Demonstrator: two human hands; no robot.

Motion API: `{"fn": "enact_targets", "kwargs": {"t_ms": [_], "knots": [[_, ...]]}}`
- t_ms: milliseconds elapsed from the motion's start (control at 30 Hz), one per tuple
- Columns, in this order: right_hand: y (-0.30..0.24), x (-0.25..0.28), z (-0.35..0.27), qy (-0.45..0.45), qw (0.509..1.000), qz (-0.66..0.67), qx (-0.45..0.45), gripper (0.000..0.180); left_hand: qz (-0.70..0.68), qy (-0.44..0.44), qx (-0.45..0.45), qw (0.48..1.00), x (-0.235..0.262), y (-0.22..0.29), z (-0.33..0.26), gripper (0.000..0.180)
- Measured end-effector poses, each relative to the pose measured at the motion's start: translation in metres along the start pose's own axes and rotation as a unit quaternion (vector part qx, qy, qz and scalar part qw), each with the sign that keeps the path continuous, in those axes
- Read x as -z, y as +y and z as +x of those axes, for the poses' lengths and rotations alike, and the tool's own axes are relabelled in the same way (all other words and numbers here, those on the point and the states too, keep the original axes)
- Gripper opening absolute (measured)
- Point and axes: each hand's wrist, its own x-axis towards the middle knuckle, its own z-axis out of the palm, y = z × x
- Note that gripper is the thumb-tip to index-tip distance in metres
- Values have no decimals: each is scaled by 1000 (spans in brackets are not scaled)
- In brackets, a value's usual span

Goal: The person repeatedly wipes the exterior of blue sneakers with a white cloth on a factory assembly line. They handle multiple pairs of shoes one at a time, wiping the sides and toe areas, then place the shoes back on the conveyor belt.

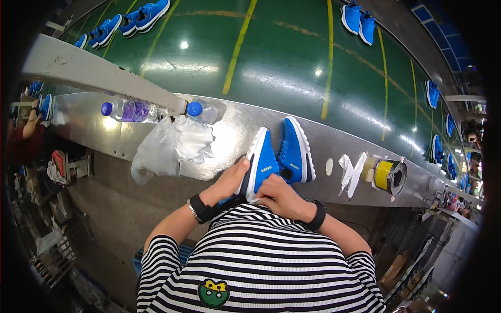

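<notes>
My left hand is closed around the side of a blue sneaker with a white sole, held toe away from me at the table's near edge. At the sneaker's heel, my right hand has its fingers curled in, pressing a small white piece that looks like cloth against the shoe. Part of that piece is hidden by the fingers. The matching blue sneaker lies just to the right on the metal ledge, tilted on its side, apart from my left hand.
Right of the shoes lie white cloth strips and a yellow-labelled can. Leftward are a crumpled plastic bag, a bottle and a slanting metal bar. Beyond, a green conveyor carries more blue sneakers. Another person's arm shows far left.
</notes>
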Motion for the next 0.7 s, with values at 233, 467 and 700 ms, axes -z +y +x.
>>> {"fn": "enact_targets", "kwargs": {"t_ms": [233, 467, 700], "knots": [[7, 53, -19, 360, 886, 212, -199, 8, -235, 36, 36, 971, -2, -9, 14, 53], [-9, 33, -17, 369, 920, 69, -115, 8, -330, 98, 46, 938, -13, 47, 12, 49], [8, 24, -57, 173, 982, -71, -13, 15, -514, -22, 46, 856, -27, 41, 15, 54]]}}
